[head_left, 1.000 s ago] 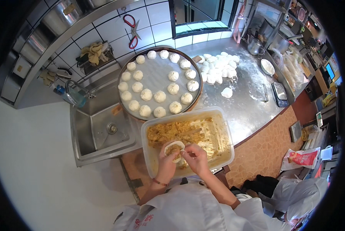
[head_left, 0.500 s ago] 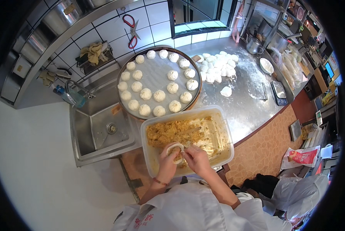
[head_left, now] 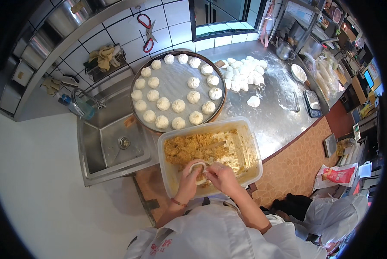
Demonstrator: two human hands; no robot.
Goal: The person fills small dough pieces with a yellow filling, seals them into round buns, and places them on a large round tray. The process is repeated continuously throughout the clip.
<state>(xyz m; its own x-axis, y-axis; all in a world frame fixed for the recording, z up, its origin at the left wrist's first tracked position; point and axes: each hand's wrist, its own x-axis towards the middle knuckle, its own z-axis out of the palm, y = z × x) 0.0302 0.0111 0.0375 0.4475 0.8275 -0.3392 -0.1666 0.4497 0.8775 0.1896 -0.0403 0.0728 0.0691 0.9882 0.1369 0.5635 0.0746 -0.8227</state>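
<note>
Over the near part of a translucent plastic tub, my left hand cups a round dough wrapper with filling inside it. The fingers of my right hand pinch the wrapper's right edge. Yellowish-brown filling lies in the tub, mostly on the left, with a light-coloured stick-like handle resting in it. Beyond the tub stands a large round steamer tray with a pale liner. Several pleated buns sit on it in rings.
Floured dough pieces are heaped on the steel counter, with one lone piece nearer. A white bowl, scraper and scale stand to the right. Left is a sink. Another person is at lower right.
My right fingers shift slightly along the wrapper's rim, and its opening looks a little smaller. The tub, tray and counter items stay where they were.
</note>
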